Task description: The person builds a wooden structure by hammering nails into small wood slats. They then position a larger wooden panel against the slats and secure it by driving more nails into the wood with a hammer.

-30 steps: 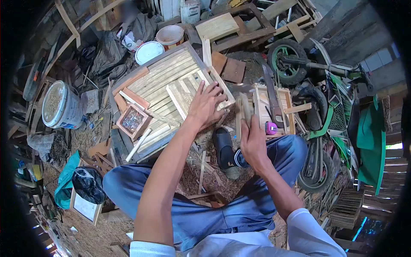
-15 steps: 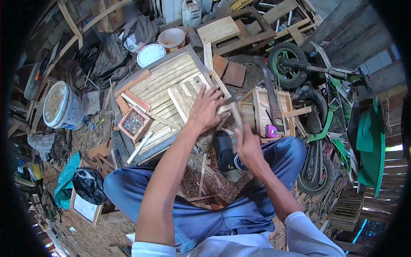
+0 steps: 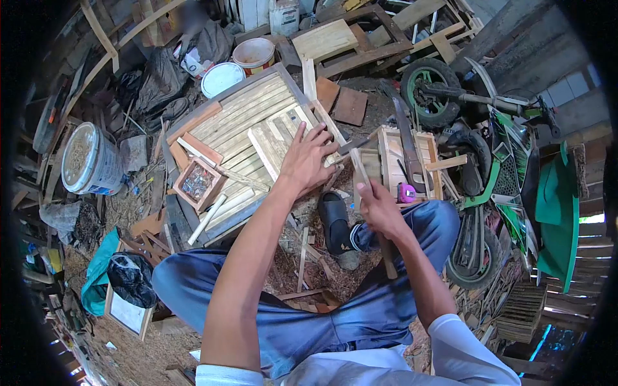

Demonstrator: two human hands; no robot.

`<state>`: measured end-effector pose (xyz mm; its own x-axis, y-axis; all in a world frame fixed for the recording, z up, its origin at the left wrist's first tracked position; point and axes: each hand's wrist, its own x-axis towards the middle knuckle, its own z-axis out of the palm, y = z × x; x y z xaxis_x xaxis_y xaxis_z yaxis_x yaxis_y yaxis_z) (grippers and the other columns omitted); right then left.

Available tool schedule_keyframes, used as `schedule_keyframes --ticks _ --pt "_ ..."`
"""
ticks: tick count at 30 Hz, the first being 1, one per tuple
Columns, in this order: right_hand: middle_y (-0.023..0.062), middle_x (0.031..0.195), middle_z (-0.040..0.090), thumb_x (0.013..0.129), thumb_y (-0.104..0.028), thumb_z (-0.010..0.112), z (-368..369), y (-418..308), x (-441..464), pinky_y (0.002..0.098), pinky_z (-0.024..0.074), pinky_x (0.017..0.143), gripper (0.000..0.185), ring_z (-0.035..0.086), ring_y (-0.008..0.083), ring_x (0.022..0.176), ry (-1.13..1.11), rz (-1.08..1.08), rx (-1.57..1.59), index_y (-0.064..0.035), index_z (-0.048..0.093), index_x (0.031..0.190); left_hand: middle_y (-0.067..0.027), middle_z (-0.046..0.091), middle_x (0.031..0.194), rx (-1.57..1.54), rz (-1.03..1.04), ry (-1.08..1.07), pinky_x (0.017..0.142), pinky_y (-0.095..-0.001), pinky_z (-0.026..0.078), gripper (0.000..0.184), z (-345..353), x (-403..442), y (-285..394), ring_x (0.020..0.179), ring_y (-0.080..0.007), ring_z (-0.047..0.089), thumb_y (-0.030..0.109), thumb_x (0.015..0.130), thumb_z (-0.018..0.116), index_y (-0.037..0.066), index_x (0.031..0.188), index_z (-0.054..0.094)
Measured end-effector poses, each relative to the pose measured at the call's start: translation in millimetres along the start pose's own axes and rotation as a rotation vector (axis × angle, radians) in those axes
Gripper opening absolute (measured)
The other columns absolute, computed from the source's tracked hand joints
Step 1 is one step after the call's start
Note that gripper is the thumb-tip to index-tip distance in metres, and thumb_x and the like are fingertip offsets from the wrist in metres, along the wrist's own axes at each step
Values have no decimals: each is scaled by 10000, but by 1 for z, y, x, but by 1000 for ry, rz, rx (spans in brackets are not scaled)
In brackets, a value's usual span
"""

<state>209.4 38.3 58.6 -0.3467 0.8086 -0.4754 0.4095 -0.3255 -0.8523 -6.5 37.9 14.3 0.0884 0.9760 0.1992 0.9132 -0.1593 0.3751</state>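
Note:
My left hand (image 3: 306, 157) lies over the right edge of a small slatted wooden panel (image 3: 270, 141), its outer fingers spread across the slats and its thumb and index finger at the edge. Whether something small sits between those two fingertips is hidden. The panel rests on a larger slatted board (image 3: 222, 132) with a grey frame. My right hand (image 3: 382, 211) is closed round the wooden handle of a hammer (image 3: 388, 257). The hammer's dark head end is blurred, just right of my left fingertips and apart from them.
A wooden crate (image 3: 385, 161) holds a handsaw (image 3: 410, 151) and a pink tape measure (image 3: 405, 193). Left on the board stands a small wooden box of metal bits (image 3: 199, 183). A green small motorcycle (image 3: 492, 177) is at the right, a white bucket (image 3: 96, 159) at the left.
My right hand has drawn the hammer slightly back from my left fingertips, and its handle now shows below my fist. My left hand stays on the panel; the whole view shifted slightly.

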Motion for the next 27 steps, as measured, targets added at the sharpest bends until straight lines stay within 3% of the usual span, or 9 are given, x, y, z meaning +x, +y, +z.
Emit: schedule_keyframes --ticks 2,3,6,9,12,16,19,23,27 --pt "-31 600 384 1012 -417 521 -3 -2 3 250 251 346 301 325 75 396 -59 48 120 -127 450 977 -78 542 1330 -7 0 5 1206 -537 167 502 0 -1 -2 1401 -269 358 356 756 744 134 1197 660" --pt "-34 602 388 1016 -408 516 -1 0 7 253 260 354 296 334 79 408 -26 -35 157 -119 453 990 -77 542 1329 -6 -1 2 1206 -537 167 504 0 -2 -3 1401 -270 359 355 754 746 133 1198 660" --pt "-36 600 384 1021 -400 508 3 2 2 251 250 351 290 322 77 404 -112 104 -24 -119 461 967 -64 546 1323 1 1 5 1209 -530 168 508 0 0 -1 1401 -258 359 353 748 750 141 1201 661" --pt "-12 610 410 1027 -371 497 -6 10 9 294 311 390 292 381 109 440 -19 -81 -72 -88 476 963 -38 552 1318 12 -6 26 1213 -519 167 506 0 0 -2 1404 -232 354 355 743 753 160 1202 665" --pt "43 631 468 1030 -332 484 3 14 9 372 385 475 306 480 171 522 57 -184 -345 -34 473 964 -51 550 1317 6 -8 21 1211 -524 168 500 3 -3 -2 1401 -245 359 350 745 753 150 1195 666" --pt "374 822 594 1011 -266 460 4 -9 -5 616 406 688 282 561 559 865 142 -325 -590 6 460 1085 -75 548 1312 -10 10 17 1206 -532 172 490 -1 1 -2 1393 -273 368 342 751 751 129 1184 665" --pt "359 757 598 995 -225 478 11 -21 -22 635 415 663 235 578 565 772 205 -460 -576 -6 425 1063 -75 549 1312 -8 19 13 1207 -529 173 495 1 -1 -4 1394 -271 366 344 751 750 132 1190 665" --pt "344 695 590 968 -172 504 20 14 -5 651 437 642 199 578 563 709 172 -372 -802 -22 410 1060 -76 551 1307 -20 4 13 1207 -525 176 488 -1 -1 -2 1394 -265 364 346 752 747 136 1186 670" --pt "348 702 590 979 -186 497 19 9 -9 651 432 647 203 575 568 727 187 -435 -667 -21 405 1053 -68 560 1290 -25 13 33 1206 -524 181 472 5 -1 -5 1394 -258 365 347 755 743 143 1175 676"
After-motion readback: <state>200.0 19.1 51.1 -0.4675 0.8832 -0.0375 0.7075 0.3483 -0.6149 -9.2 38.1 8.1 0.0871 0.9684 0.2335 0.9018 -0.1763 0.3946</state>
